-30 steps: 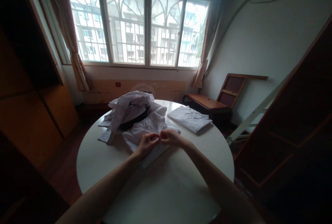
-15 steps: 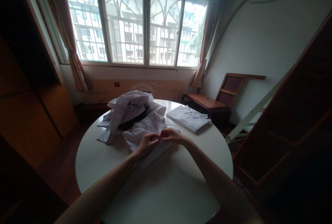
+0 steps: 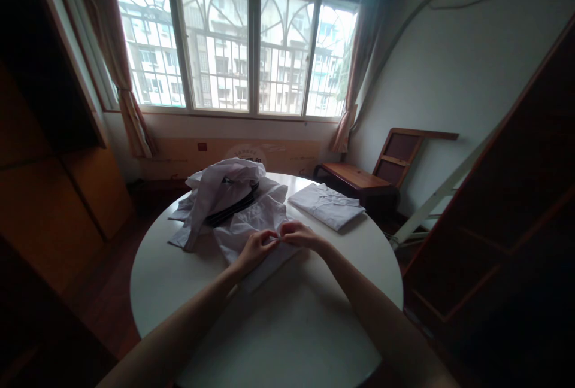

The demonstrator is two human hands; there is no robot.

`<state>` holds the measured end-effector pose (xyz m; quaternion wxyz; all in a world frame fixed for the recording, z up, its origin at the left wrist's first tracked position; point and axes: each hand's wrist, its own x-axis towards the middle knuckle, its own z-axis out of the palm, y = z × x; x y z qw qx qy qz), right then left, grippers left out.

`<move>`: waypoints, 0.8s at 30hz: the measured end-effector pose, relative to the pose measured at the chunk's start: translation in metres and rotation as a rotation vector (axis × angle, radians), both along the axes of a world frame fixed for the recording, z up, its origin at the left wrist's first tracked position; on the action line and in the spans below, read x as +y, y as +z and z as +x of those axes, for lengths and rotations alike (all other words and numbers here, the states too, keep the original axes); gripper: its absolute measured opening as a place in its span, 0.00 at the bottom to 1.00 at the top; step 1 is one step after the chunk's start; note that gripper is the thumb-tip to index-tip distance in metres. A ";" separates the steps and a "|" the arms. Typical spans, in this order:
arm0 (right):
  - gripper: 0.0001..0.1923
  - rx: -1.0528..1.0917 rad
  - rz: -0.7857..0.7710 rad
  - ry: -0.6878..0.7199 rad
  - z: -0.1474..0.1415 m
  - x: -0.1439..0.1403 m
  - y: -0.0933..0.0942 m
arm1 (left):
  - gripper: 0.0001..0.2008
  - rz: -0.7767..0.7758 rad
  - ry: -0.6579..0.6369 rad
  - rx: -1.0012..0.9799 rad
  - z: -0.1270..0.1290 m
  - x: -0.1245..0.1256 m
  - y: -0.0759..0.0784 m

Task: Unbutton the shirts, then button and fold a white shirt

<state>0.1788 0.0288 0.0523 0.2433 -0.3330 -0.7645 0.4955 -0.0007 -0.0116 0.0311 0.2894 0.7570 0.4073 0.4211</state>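
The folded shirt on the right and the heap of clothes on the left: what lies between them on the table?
In the head view, only a bare strip of white table separates the folded shirt from the heap.

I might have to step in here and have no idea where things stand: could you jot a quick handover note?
Left hand and right hand: fingers of both pinch the front of a white shirt lying on the round table.
Behind it: a heap of white garments over dark hangers.
Done: one folded shirt, far right.
Left: the shirt in hand, not yet folded, and the heap.
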 end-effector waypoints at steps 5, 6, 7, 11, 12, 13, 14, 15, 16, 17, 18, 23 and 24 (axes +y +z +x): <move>0.05 -0.061 0.077 -0.026 -0.004 -0.002 0.002 | 0.14 0.007 0.023 0.007 0.000 0.001 -0.004; 0.05 -0.081 0.136 -0.036 -0.005 -0.002 0.003 | 0.14 0.002 0.013 0.001 0.000 0.002 -0.004; 0.05 -0.106 0.203 -0.047 -0.006 -0.004 0.004 | 0.14 -0.003 0.003 -0.006 -0.001 0.002 -0.004; 0.05 -0.241 0.484 -0.111 -0.011 -0.010 0.007 | 0.13 -0.012 0.015 -0.032 -0.001 0.002 -0.003; 0.05 -0.280 0.549 -0.133 -0.012 -0.012 0.007 | 0.13 -0.014 0.020 -0.040 0.000 0.002 -0.003; 0.04 -0.317 0.611 -0.155 -0.013 -0.014 0.008 | 0.13 -0.017 0.022 -0.049 0.000 0.001 -0.002; 0.04 -0.355 0.665 -0.173 -0.014 -0.016 0.008 | 0.12 -0.019 0.019 -0.059 0.000 0.001 -0.002; 0.04 -0.390 0.708 -0.185 -0.015 -0.018 0.008 | 0.12 -0.020 0.016 -0.068 0.001 0.000 -0.002; 0.04 -0.420 0.742 -0.196 -0.016 -0.019 0.008 | 0.12 -0.020 0.012 -0.076 0.001 0.000 -0.001; 0.05 -0.446 0.768 -0.203 -0.016 -0.021 0.009 | 0.12 -0.017 0.009 -0.080 0.001 -0.001 -0.001; 0.05 -0.466 0.789 -0.213 -0.016 -0.022 0.009 | 0.12 -0.011 0.010 -0.082 0.002 -0.001 -0.001; 0.08 -0.543 0.845 -0.242 -0.015 -0.028 0.017 | 0.10 0.019 0.047 -0.086 0.002 -0.002 -0.001; 0.08 -0.546 0.852 -0.234 -0.015 -0.029 0.019 | 0.10 0.021 0.059 -0.089 0.001 -0.003 0.000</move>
